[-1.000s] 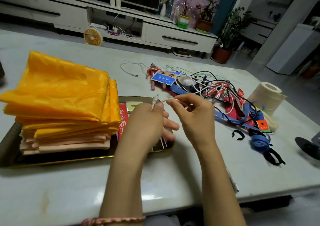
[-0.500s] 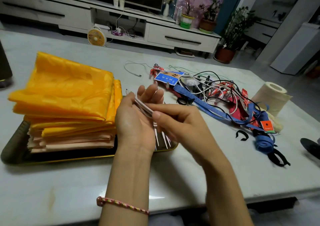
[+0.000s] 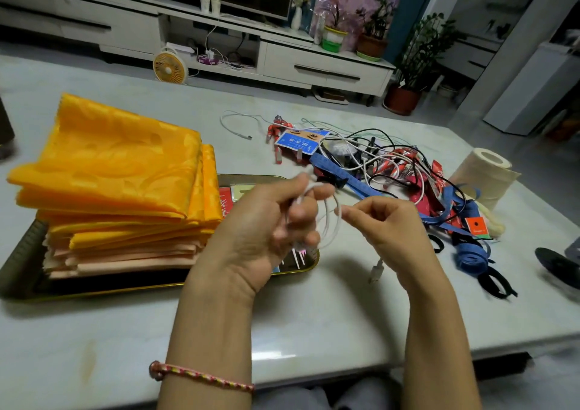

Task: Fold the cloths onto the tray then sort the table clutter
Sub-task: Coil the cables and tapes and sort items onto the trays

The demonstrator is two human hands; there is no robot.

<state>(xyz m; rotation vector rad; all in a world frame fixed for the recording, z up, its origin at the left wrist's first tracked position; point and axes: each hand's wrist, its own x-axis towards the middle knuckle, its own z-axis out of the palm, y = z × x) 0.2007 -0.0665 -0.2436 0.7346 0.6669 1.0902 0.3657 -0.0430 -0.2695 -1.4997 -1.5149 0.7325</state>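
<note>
Done (judged): cloths folded, stacked on tray, just left of left hand | Hands: left hand curled round loops of white cable; right hand pinches its free strand, plug dangling beneath | Remaining: tangled clutter beyond right hand, apparently unsorted

Above the pale marble tabletop, the left hand holds loops of thin white cable in a curled grip, and the right hand pinches the same cable just beside it. To the left, folded yellow and peach cloths sit stacked on a dark gold-rimmed tray.
</note>
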